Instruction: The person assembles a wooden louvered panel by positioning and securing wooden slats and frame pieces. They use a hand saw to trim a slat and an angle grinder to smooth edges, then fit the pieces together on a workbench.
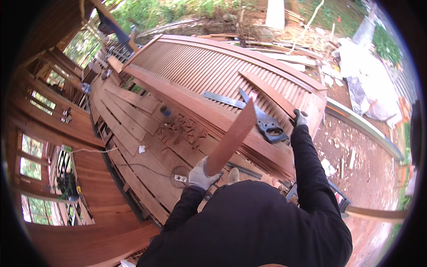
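Note:
In its grey-white work glove, my left hand (203, 176) is closed round the lower end of a reddish wooden slat (233, 139). That slat tilts up and away, and its far end is cut to a slant. My right hand (300, 118), also gloved, reaches forward and grips the near end of a second wooden slat (268, 94). This one lies slantwise over a louvered wooden panel (200, 62). Between the two slats, a handsaw (271, 129) with a dark handle rests on the panel. A metal straightedge (223, 99) lies beside it, partly hidden by the left slat.
Small triangular offcuts (184, 132) litter the plank deck (129, 116) to the left. A round container (165, 111) and a socket box with cable (180, 178) stand there too. White sheeting (371, 84) covers something at the far right. Loose boards lie behind the panel.

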The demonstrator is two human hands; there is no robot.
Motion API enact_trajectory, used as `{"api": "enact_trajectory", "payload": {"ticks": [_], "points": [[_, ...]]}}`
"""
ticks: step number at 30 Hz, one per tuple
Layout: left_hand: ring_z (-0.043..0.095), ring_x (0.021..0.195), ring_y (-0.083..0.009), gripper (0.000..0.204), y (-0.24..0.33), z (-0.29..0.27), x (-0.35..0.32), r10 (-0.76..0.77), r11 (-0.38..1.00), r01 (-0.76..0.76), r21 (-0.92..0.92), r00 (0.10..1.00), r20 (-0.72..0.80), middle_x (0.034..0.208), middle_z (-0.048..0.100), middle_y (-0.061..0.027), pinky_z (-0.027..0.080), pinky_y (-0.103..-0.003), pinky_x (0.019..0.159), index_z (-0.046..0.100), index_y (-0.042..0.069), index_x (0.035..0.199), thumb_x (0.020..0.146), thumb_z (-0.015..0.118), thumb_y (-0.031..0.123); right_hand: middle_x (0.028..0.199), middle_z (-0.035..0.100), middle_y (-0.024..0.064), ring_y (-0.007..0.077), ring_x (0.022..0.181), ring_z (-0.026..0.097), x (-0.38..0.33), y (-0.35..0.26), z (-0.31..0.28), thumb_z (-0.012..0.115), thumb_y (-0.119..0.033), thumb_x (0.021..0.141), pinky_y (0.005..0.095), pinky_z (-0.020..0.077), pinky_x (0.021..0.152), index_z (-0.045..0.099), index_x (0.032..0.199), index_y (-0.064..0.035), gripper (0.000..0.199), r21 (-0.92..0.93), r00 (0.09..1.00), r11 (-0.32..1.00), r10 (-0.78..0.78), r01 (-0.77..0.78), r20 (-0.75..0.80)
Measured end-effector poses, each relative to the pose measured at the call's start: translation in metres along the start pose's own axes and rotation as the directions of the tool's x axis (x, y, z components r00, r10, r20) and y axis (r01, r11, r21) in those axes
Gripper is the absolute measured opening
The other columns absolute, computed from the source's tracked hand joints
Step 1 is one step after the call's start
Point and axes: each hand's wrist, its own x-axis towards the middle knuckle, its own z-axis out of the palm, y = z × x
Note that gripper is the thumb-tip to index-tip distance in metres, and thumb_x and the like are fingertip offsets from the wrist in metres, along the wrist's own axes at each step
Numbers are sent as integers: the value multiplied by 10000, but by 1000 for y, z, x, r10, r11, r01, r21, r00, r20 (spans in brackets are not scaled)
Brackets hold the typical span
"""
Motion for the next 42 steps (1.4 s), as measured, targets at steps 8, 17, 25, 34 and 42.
{"api": "enact_trajectory", "payload": {"ticks": [8, 17, 25, 34, 42], "points": [[623, 1136, -340, 876, 4, 11, 10, 156, 944, -204, 260, 968, 196, 1244, 630, -174, 483, -435, 996, 497, 101, 1407, 689, 812, 492, 883, 629, -17, 82, 738, 565, -204, -60, -1, 554, -247, 1021, 223, 446, 621, 660, 1143, -22, 277, -148, 762, 953, -112, 265, 638], [619, 1170, -312, 851, 33, 7, 46, 194, 888, -366, 279, 848, 493, 1288, 609, -154, 458, -416, 1031, 456, 122, 1466, 752, 746, 481, 716, 638, 62, 130, 556, 572, -175, -55, -75, 755, -249, 915, 298, 459, 500, 640, 886, -13, 264, -635, 974, 751, -225, 179, 9], [631, 1135, -296, 841, 46, 16, 72, 381, 780, -586, 221, 724, 575, 1255, 622, -153, 466, -437, 1003, 503, 123, 1417, 701, 784, 464, 1256, 584, 153, 313, 1166, 555, -244, -91, -70, 904, -272, 623, 496, 328, 1153, 458, 1461, -90, 967, -531, 576, 239, -200, 813, 793], [671, 1069, -314, 735, 46, -11, 87, 216, 837, -461, 295, 774, 595, 1101, 698, -144, 522, -437, 892, 611, 111, 1280, 766, 707, 629, 1016, 553, 135, 343, 983, 551, -242, -26, -69, 791, -312, 612, 519, 391, 904, 521, 1284, -111, 752, -321, 232, -288, -304, 902, 924], [672, 903, -366, 285, -74, -137, 125, -96, 969, 185, 166, 895, -436, 944, 708, -179, 534, -422, 781, 713, 102, 1016, 951, 608, 358, 1100, 596, 124, 348, 1077, 563, -217, -44, -120, 850, -231, 525, 496, 403, 1005, 542, 1276, -154, 815, -606, 535, -138, -348, 783, 770]]}}
